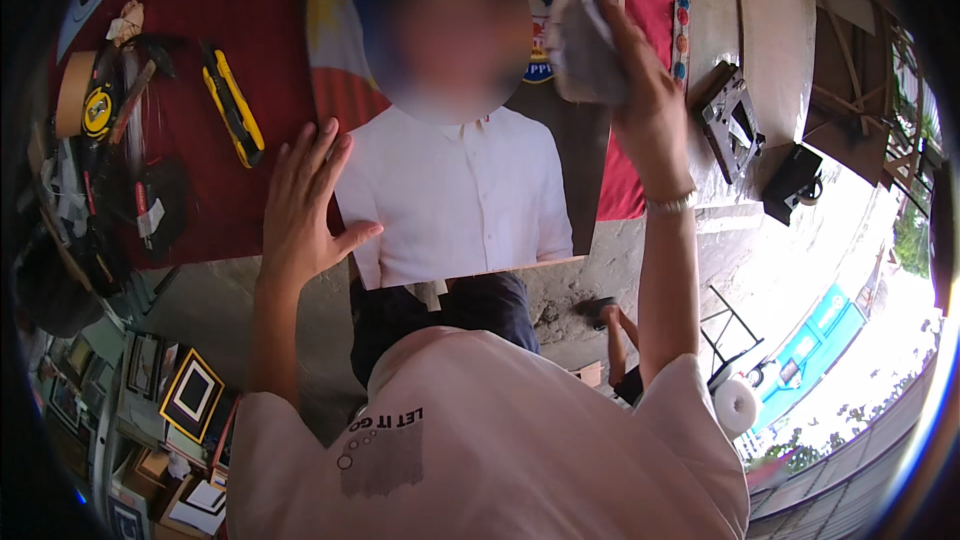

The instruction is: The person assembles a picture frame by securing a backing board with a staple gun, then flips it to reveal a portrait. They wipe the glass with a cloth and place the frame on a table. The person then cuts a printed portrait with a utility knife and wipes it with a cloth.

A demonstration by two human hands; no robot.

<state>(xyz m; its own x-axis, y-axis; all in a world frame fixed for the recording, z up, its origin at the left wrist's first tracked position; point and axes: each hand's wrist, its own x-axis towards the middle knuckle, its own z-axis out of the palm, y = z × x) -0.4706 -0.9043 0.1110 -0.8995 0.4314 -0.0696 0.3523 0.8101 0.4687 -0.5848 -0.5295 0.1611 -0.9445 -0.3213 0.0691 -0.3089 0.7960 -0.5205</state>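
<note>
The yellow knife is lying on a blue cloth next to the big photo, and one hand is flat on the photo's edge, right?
Not quite. The head view shows the yellow knife lying on a red cloth, not a blue one. The rest holds: it lies beside the big photo, and the left hand rests flat on the photo's edge.

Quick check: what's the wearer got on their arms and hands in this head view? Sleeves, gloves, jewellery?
Both arms are bare below short, pale pinkish-white T-shirt sleeves. No gloves on either hand. The right hand has a thin silver-coloured bracelet at the wrist. The left hand and its wrist show nothing worn. No rings can be made out on either hand.
</note>
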